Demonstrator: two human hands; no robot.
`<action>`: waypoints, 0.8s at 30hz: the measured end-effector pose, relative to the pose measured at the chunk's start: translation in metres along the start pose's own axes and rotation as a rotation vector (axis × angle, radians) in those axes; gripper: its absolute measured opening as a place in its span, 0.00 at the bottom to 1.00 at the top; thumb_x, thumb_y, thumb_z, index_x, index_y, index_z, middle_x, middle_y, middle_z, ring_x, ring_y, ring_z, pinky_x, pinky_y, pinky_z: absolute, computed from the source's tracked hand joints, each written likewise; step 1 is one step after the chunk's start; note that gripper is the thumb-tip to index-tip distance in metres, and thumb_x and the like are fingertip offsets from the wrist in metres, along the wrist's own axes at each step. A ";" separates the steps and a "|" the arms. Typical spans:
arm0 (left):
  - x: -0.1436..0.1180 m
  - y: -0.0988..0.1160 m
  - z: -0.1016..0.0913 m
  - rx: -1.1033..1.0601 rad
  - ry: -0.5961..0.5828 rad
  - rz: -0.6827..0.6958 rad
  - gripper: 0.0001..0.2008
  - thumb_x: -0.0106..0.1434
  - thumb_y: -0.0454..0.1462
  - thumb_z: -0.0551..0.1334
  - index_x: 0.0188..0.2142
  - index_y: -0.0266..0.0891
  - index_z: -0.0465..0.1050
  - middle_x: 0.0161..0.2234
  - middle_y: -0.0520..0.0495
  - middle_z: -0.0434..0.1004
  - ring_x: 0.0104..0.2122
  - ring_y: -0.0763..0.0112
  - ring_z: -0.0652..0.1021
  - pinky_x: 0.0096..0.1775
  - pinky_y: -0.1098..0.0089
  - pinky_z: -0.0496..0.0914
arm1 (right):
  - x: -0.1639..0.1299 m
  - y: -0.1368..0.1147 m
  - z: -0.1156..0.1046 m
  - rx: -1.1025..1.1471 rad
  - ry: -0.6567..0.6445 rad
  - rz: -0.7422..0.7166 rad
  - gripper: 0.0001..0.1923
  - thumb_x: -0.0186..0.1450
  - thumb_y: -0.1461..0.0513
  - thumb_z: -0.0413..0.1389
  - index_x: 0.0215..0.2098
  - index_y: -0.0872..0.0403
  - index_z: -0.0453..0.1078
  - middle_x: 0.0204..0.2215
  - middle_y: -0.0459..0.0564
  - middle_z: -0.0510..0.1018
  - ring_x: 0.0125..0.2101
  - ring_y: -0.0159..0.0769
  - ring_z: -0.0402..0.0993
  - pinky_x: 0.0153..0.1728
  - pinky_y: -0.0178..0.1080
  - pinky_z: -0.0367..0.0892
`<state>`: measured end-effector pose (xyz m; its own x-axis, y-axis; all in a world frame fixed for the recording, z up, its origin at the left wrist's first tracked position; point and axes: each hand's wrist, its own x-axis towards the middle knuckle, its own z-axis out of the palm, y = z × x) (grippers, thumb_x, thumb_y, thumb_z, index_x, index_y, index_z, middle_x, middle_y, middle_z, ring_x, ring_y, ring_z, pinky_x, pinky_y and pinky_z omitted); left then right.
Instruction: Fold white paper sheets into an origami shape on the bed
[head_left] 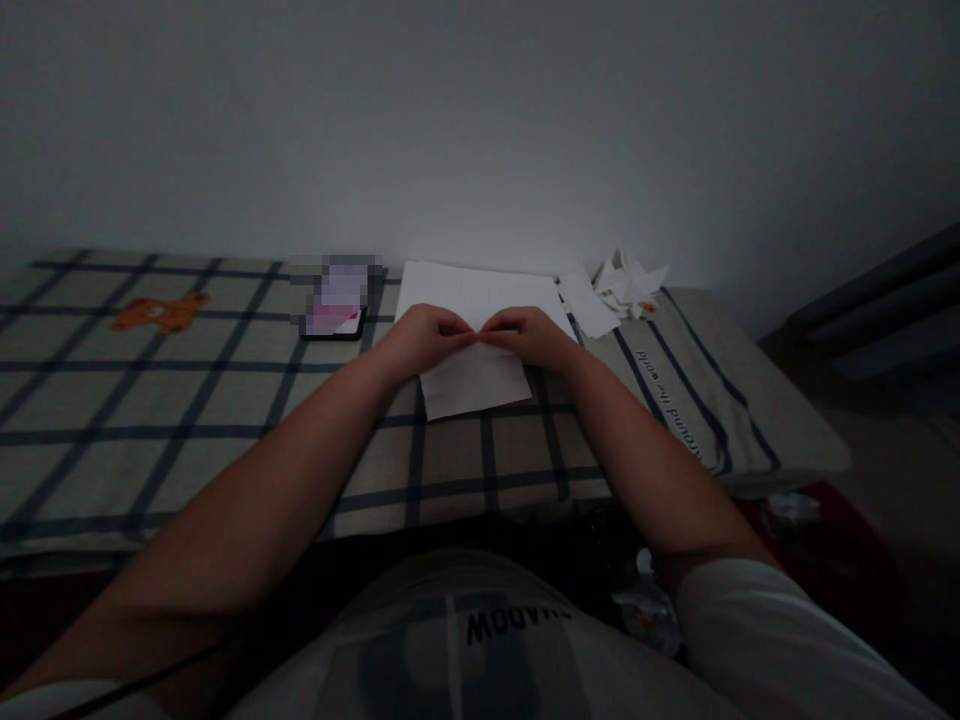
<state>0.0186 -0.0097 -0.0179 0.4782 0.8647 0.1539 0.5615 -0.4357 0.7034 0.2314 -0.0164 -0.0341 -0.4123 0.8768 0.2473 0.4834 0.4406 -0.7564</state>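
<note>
At mid-frame both hands pinch the white paper sheet (472,385) lying on the checked bedsheet (187,400): left hand (427,340) and right hand (529,335), fingertips closed on its fold. Keeping edges aligned and pressing outward from the centre should give a clean crease.

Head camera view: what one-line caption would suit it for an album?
Both hands, left hand and right hand, pinch a white paper sheet on a plaid cloth, beside a phone.
</note>
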 end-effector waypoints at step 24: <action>0.002 -0.001 -0.009 -0.116 0.081 -0.082 0.10 0.57 0.42 0.66 0.29 0.37 0.81 0.26 0.49 0.79 0.26 0.73 0.72 0.29 0.72 0.63 | -0.003 -0.001 -0.019 0.256 0.076 0.199 0.10 0.60 0.56 0.60 0.28 0.54 0.70 0.25 0.45 0.72 0.25 0.30 0.67 0.29 0.37 0.64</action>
<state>0.0126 -0.0050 -0.0118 0.3750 0.9156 0.1449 0.5127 -0.3351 0.7905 0.2471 -0.0156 -0.0223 -0.2659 0.9569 0.1171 0.3348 0.2055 -0.9196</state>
